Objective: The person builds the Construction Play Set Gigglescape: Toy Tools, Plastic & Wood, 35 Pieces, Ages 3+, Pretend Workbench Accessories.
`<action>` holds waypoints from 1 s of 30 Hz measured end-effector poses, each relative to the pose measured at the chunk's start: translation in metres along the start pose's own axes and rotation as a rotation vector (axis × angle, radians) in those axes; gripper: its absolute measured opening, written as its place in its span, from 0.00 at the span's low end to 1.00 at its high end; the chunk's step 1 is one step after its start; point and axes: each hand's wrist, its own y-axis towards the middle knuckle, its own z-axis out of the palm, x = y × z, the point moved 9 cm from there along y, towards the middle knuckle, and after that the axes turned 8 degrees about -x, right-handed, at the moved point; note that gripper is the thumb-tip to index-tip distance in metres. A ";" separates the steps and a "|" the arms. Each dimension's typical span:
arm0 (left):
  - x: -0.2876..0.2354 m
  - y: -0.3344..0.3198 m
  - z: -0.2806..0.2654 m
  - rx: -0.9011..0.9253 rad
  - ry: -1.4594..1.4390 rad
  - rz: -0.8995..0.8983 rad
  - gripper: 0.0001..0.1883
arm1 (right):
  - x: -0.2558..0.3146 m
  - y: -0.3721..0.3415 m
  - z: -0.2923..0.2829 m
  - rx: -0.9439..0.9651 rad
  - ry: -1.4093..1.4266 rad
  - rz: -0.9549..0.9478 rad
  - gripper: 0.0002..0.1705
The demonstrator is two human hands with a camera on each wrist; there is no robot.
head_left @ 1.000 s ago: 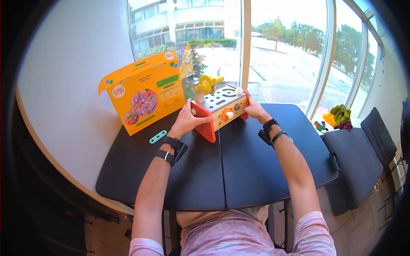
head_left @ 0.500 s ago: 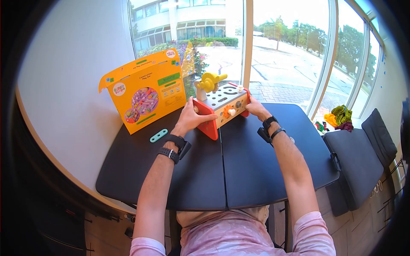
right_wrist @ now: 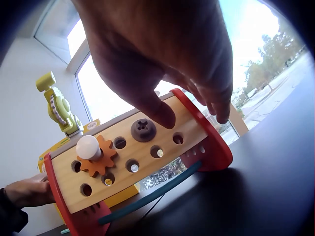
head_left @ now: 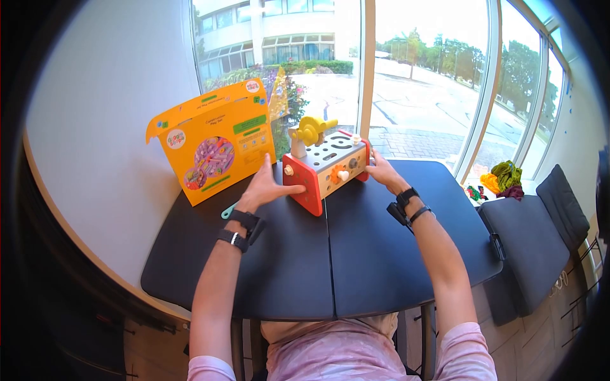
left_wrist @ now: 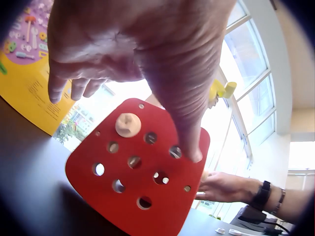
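Observation:
A toy workbench (head_left: 334, 180) with red end panels, a wooden front and a grey holed top stands on the black table. Beside its left end panel (left_wrist: 162, 216), my left hand (head_left: 262, 188) is spread, thumb right at the panel and the other fingers apart from it. A pale wooden bolt (left_wrist: 128, 125) sits in that panel. My right hand (head_left: 383, 173) is at the other end, thumb overlapping the wooden front, fingers extended outside the red panel. The front carries an orange gear (right_wrist: 107, 160), a white knob (right_wrist: 88, 147) and a grey screw (right_wrist: 143, 130). A yellow piece (head_left: 309, 131) rises on top.
A yellow play-set box (head_left: 254, 152) stands behind my left hand on the black table (head_left: 286, 273). My left wrist partly hides a teal strip (head_left: 229, 211). Windows lie behind the table. To the right are a dark chair (head_left: 530, 232) and bundled cloth (head_left: 508, 174).
My left hand has drawn back to the left from the workbench's end panel, its fingers spreading away. My right hand has loosened slightly at the right end. The workbench sits slightly lower in view.

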 end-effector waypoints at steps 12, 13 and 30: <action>0.195 -0.045 -0.040 0.332 0.579 -0.401 0.35 | -0.002 -0.059 -0.024 0.087 -0.032 -0.052 0.55; 0.199 -0.043 -0.038 0.348 0.580 -0.391 0.31 | 0.002 -0.060 -0.024 0.089 -0.031 -0.060 0.54; -0.077 -0.012 -0.025 0.028 -0.023 0.516 0.17 | 0.156 -0.108 0.011 0.050 0.068 -0.579 0.17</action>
